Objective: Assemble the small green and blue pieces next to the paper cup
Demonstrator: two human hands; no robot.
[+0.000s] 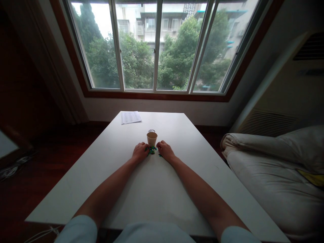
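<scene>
A brown paper cup point(152, 139) stands upright on the white table point(152, 189), its mouth facing up. In front of it lies a small heap of green, blue and dark bead-like pieces point(152, 151), too small to tell exactly. My left hand point(140, 151) rests at the heap's left edge with its fingers curled in by the pieces. On the cup's right, my right hand point(165, 149) is closed, fingertips near the cup and heap. A few loose pieces point(160, 155) lie beside it. Whatever either hand's fingertips hold is hidden or too small to make out.
Behind the cup is a thin dark loop point(152, 130), perhaps string. Printed papers point(131, 117) lie at the table's far left corner. A sofa with a pale cover point(268, 175) stands along the right side. Beyond the far table edge is a wide window point(155, 50).
</scene>
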